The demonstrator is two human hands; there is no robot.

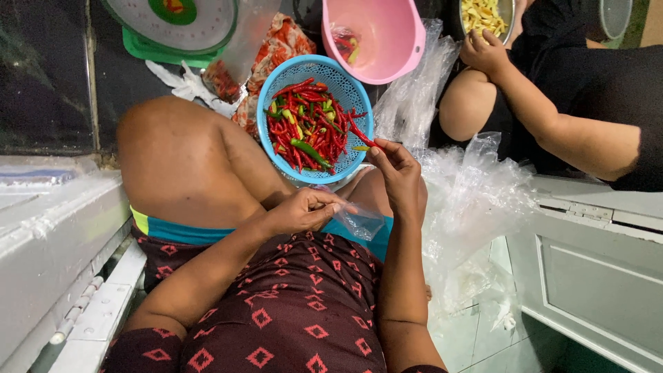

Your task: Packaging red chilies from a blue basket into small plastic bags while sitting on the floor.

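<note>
A blue plastic colander full of red and green chillies rests against my knees. My right hand pinches a red chilli by its green stem at the colander's right rim. My left hand holds open a small clear plastic bag over my lap, just below the colander.
A pink bowl with a few chillies lies behind the colander. A green weighing scale stands at the back left. Clear plastic bags pile up at my right. Another person sits at the right, one hand at a bowl of yellow pieces.
</note>
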